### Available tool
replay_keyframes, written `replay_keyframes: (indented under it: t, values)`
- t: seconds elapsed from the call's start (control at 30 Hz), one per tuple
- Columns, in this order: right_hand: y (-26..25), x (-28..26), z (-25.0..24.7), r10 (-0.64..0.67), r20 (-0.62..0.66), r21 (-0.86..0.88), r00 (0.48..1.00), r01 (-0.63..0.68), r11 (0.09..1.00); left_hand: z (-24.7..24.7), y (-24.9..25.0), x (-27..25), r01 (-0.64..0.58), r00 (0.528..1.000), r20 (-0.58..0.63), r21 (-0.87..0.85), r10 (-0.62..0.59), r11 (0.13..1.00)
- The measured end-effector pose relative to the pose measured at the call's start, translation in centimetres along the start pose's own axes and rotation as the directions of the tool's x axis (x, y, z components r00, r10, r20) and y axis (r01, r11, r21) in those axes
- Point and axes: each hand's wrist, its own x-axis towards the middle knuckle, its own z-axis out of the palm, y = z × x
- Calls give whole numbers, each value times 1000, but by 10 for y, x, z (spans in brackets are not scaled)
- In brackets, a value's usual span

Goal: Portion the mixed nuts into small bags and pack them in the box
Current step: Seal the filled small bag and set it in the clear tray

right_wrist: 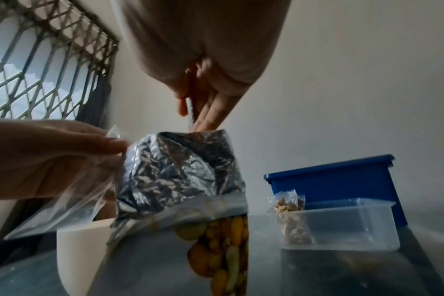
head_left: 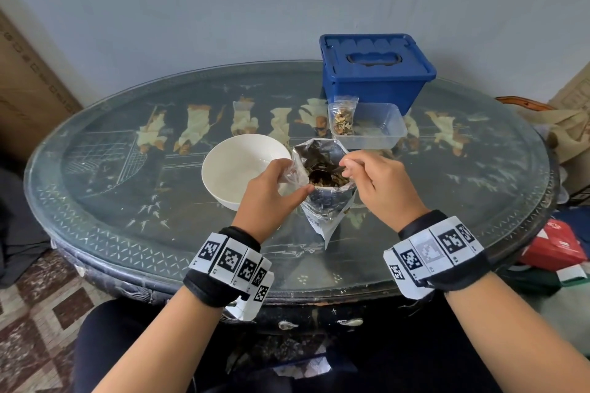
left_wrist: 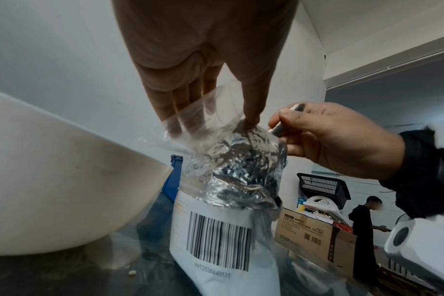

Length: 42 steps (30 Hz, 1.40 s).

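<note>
- Scooping is judged to be the step in hand: a spoon (head_left: 320, 174) is held by the right hand (head_left: 372, 183) with its bowl down among the mixed nuts (head_left: 325, 177) inside the open foil pouch (head_left: 322, 201), which stands upright on the glass-topped table (head_left: 127, 201) just in front of the person.
- The spoon's handle is pinched between the right thumb and curled fingers — seen most plainly in the left wrist view.
- An empty small clear bag (head_left: 292, 174) is held by the left hand (head_left: 271, 198) right against the pouch's left rim; thumb and fingers are closed on the film, and the thumb tip also touches the foil edge.
- The bag's mouth should be kept spread and close beside the pouch, so that a loaded spoon travels only a short way and little can be spilled.
- A modest, level spoonful is advised — a heaped one is likely to shed nuts onto the table.
- The pouch looks light and crumpled; it is best steadied by the left hand while the spoon is lifted.
- One filled bag (head_left: 342, 118) already stands in the clear plastic container (head_left: 383, 134) behind the pouch; the blue box (head_left: 375, 73) beyond it is lidded, and a white bowl (head_left: 236, 166) sits to the left.
</note>
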Motion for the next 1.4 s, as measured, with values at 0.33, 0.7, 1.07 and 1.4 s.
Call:
replay_keyframes:
  t: [0.33, 0.7, 1.07, 1.4]
  values:
    - [-1, 17, -1, 531, -31, 207, 847, -514, 832, 1, -1, -1, 10, 1000, 9, -15, -10, 1000]
    - [4, 25, -9, 762, -7, 463, 648, -673, 577, -5, -1, 1, 10, 1000, 25, -7, -9, 1000]
    - [9, 30, -22, 811, -55, 557, 583, -656, 510, -24, 5, 13, -87, 992, 96, 118, 76, 989]
    - [8, 39, -40, 819, -131, 580, 559, -627, 521, -37, 26, 44, -179, 956, 289, 406, 60, 896]
